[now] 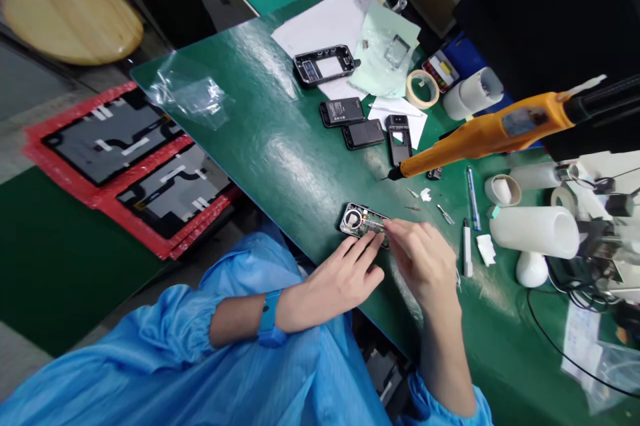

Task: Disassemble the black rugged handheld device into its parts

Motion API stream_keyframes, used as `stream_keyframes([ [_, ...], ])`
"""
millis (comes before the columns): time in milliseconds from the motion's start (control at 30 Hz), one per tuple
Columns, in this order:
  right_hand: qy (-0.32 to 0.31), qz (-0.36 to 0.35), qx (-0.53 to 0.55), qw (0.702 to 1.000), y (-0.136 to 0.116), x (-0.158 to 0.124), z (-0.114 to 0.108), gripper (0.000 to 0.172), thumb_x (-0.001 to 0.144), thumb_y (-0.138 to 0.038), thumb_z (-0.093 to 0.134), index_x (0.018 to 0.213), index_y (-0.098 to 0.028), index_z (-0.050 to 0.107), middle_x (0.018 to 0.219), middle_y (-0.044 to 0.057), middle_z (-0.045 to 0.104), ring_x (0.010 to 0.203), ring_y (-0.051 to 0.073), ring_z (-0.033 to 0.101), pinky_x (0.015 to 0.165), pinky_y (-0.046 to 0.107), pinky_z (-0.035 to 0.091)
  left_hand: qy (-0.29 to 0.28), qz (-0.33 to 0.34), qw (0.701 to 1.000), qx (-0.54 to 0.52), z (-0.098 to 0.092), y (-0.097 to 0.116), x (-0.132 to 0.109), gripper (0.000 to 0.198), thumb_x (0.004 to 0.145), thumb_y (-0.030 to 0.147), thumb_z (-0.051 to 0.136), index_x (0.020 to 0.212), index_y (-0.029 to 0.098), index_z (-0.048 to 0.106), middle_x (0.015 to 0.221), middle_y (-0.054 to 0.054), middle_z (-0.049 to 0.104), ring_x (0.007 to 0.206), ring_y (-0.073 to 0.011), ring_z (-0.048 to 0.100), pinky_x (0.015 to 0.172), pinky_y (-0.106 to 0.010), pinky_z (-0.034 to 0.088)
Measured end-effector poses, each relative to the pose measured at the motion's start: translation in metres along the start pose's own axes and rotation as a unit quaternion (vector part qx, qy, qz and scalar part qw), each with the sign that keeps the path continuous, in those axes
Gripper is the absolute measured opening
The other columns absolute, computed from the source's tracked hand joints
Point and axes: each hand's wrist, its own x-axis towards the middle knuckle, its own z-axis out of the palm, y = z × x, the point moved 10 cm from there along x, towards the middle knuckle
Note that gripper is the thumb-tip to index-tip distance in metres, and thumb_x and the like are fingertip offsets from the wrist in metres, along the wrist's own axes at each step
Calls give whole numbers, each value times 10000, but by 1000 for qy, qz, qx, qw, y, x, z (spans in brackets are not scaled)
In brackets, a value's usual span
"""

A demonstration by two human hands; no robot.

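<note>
A small opened device with a round part and bare circuit board point(361, 220) lies near the front edge of the green bench point(280, 146). My left hand point(345, 276) rests beside it, fingers extended and touching its near side. My right hand point(425, 259) is closed in a pinch at the device's right end; what it pinches is too small to make out. Both arms wear blue sleeves, and a blue band sits on my left wrist.
An orange electric screwdriver point(495, 129) hangs over the bench. Behind lie a black frame point(325, 65), two black modules point(353, 121), a tape ring point(423, 88), papers, white rolls point(535, 229), pens and tweezers. Red trays point(125, 166) sit on the floor at left.
</note>
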Motion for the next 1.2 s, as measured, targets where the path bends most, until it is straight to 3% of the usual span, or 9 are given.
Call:
stream_keyframes([
  [100,-27,-52,-45,997,-10,6,9,117,1181,-171,644,1263,-225,708,1085,65,877,832,177,705,710,351,444,-28,10,1000,5,2,3,1,82,1105,185,583,1086,143,650,1375,-246,806,1361,-304,790,1208,-427,585],
  [267,-53,-85,-77,992,-15,3,15,92,1189,-153,620,1232,-195,689,1059,70,870,841,184,662,715,362,401,-41,12,999,-1,3,-1,0,96,1115,182,567,1083,140,647,1360,-240,809,1320,-283,806,1213,-399,598],
  [733,-97,-98,-93,986,-14,-2,18,259,1207,-148,530,1359,-234,721,1133,67,879,890,202,698,728,385,440,-33,14,999,-13,-1,-4,4,145,1113,144,543,1071,132,681,1288,-205,832,1284,-264,808,1174,-376,618],
  [1033,-82,-101,-86,988,-21,2,15,223,1220,-145,504,1291,-183,713,1090,83,861,881,203,671,724,375,429,-36,12,999,-13,-1,-7,3,169,1125,139,513,1069,142,673,1230,-178,835,1228,-256,813,1151,-381,608],
  [1200,-91,-99,-84,987,-20,0,19,262,1223,-154,500,1359,-216,716,1123,74,867,897,201,693,736,375,441,-48,17,998,-32,3,-6,1,70,1085,124,601,1104,121,668,1241,-207,818,1236,-272,799,1170,-398,588],
])
